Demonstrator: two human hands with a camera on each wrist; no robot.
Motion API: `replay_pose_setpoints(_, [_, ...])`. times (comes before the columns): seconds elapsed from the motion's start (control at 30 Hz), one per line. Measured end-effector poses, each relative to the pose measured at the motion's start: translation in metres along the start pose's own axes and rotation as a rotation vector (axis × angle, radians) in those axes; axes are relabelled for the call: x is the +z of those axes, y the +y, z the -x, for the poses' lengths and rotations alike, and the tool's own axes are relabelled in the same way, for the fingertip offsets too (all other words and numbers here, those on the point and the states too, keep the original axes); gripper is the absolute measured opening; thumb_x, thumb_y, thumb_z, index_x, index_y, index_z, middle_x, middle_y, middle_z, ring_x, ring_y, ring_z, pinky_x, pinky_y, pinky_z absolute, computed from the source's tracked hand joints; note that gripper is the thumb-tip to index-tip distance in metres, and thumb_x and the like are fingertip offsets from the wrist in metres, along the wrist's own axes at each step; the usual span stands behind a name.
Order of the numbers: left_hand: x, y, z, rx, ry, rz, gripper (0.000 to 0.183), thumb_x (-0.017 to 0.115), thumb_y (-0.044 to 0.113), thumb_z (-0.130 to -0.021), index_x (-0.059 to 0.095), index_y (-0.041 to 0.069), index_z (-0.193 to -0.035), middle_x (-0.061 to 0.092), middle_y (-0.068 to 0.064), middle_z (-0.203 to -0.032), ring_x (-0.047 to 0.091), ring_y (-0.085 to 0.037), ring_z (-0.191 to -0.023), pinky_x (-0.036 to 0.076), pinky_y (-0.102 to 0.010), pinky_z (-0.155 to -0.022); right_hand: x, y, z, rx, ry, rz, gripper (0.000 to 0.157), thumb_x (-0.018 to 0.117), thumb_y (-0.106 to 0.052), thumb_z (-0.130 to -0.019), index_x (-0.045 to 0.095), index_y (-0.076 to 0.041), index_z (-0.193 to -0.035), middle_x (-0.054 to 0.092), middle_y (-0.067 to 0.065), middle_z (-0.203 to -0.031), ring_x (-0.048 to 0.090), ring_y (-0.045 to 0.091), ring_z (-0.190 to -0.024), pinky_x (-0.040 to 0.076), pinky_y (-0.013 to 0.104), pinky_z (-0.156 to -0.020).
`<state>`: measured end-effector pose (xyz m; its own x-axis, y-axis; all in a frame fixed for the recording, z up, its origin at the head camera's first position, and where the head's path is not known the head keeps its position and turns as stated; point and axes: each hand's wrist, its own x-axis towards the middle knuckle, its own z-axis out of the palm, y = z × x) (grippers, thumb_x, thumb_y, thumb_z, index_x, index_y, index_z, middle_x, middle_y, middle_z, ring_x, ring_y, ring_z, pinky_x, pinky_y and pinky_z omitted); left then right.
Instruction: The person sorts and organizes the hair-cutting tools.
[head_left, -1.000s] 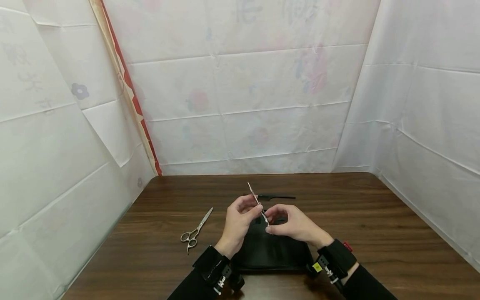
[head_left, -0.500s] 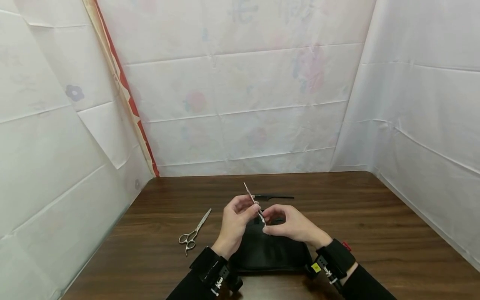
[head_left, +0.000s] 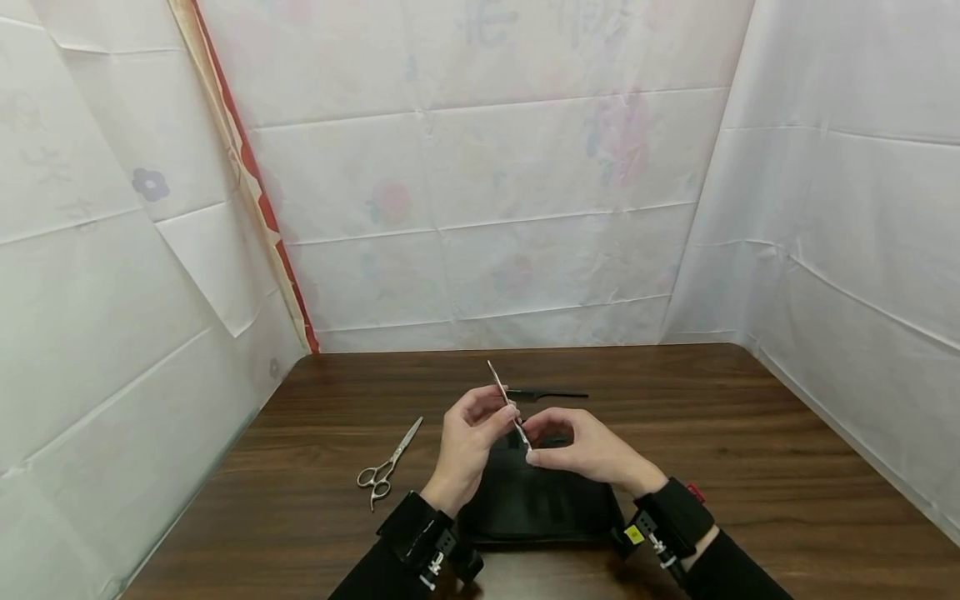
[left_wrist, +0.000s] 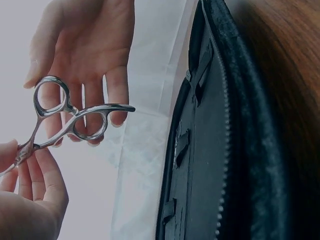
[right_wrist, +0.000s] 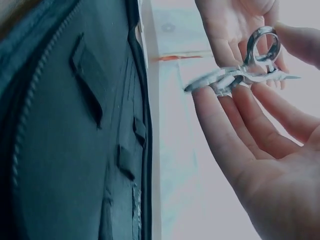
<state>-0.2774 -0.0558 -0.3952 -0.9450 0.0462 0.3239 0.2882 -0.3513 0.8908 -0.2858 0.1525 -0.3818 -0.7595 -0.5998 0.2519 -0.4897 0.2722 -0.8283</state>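
Over the black case, my left hand (head_left: 468, 437) pinches a pair of silver hair scissors (head_left: 498, 382) around the pivot, blades slanting up and away. My right hand (head_left: 588, 446) holds their handle end: in the right wrist view the thumb meets one finger ring (right_wrist: 256, 40), and the fingers lie under the handles. The left wrist view shows both rings and the curved finger rest (left_wrist: 120, 107). Below the hands lies the black zippered case (head_left: 540, 504), open, with elastic loops (left_wrist: 183, 145) inside.
A second pair of silver hair scissors (head_left: 397, 454) lies on the brown wooden table (head_left: 300, 500) left of the case. Behind the hands is a black comb (head_left: 558, 394), partly hidden. White sheets (head_left: 480, 167) hang around the back and sides of the table.
The head view has shifted slightly. Both hands stay almost in place over the case, keeping hold of the scissors, which tilt only a little differently.
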Motion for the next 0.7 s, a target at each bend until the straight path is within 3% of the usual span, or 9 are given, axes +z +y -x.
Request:
replay_pose_setpoints(0.13, [-0.001,-0.001,-0.001,0.002,-0.005,-0.021,0.031,0.072,-0.004,-0.092,0.063,-0.005,-0.122,0.068,-0.012,-0.101,0.069,-0.017,-0.089,0.058,-0.035,-0.085,-0.006,0.004,0.001,-0.004,-0.002,0.048,0.035,0.075,-0.025,-0.094,0.068,-0.008,-0.125,0.069,0.007,-0.117,0.063,0.026,-0.108,0.051,0.048,-0.093])
replay_pose_setpoints(0.27, [-0.002,-0.001,0.000,-0.015,-0.038,-0.061,0.031,0.072,-0.002,-0.093,0.065,-0.004,-0.123,0.068,-0.010,-0.101,0.068,-0.017,-0.089,0.058,-0.033,-0.084,-0.013,0.009,0.005,0.045,-0.004,0.111,0.039,0.075,-0.029,-0.095,0.067,-0.007,-0.126,0.066,0.010,-0.123,0.061,0.031,-0.116,0.048,0.057,-0.096])
replay_pose_setpoints(0.47, [-0.003,0.000,0.000,-0.017,-0.058,-0.111,0.032,0.073,0.000,-0.092,0.066,-0.005,-0.123,0.067,-0.008,-0.102,0.067,-0.015,-0.088,0.058,-0.030,-0.082,-0.021,0.015,0.009,0.122,-0.026,0.155,0.045,0.076,-0.027,-0.093,0.064,-0.003,-0.129,0.063,0.013,-0.128,0.059,0.036,-0.119,0.050,0.054,-0.097])
replay_pose_setpoints(0.7, [-0.004,0.003,-0.002,0.010,-0.040,-0.145,0.032,0.074,0.001,-0.092,0.068,-0.005,-0.122,0.067,-0.006,-0.099,0.066,-0.014,-0.086,0.057,-0.027,-0.079,-0.024,0.020,0.010,0.185,-0.048,0.256,0.051,0.079,-0.028,-0.089,0.063,-0.003,-0.131,0.061,0.009,-0.132,0.056,0.035,-0.123,0.045,0.059,-0.101])
